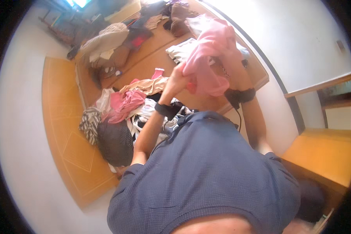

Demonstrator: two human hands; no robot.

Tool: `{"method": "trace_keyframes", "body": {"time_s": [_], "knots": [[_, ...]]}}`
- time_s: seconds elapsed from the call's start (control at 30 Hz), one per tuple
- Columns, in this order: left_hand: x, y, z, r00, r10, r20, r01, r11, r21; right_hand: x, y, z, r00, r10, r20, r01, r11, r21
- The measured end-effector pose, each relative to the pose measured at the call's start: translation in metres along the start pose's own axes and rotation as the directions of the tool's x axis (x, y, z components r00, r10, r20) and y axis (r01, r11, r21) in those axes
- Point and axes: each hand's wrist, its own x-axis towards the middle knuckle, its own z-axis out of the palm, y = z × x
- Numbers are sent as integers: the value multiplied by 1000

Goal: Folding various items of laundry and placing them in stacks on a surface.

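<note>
A pink garment point(206, 55) is held up in front of me, loosely bunched and hanging in folds. My left hand point(180, 78) grips its lower left edge. On the other side, my right hand point(234, 60) is at the cloth and seems to hold it, though blur and the similar tone hide its fingers. Behind the garment lies a white piece of clothing with dark stripes point(178, 50). Close to my left forearm is a heap of clothes: a crumpled pink piece point(130, 103), a beige one point(149, 85), a black-and-white striped one point(90, 124) and a dark one point(115, 143).
The clothes lie on a wooden platform point(153, 60) with a seam across it. A cream knitted item point(114, 30) and brown clothing point(180, 20) lie towards its far side. An orange-brown wooden panel point(61, 125) stands at the left, wooden furniture point(321, 149) at the right.
</note>
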Motion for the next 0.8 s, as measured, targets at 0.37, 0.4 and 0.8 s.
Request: {"method": "trace_keyframes", "body": {"time_s": [0.37, 0.4, 0.8], "knots": [[70, 110, -24, 949, 314, 2, -312, 943, 118, -5, -62, -50, 903, -387, 185, 425, 864, -268], [73, 117, -23, 936, 351, 34, -352, 930, 107, -7, -58, -45, 890, -412, 195, 456, 812, -365], [88, 162, -36, 856, 305, 417, -438, 857, 272, -24, -53, 12, 958, 284, 42, -249, 894, -372]]}}
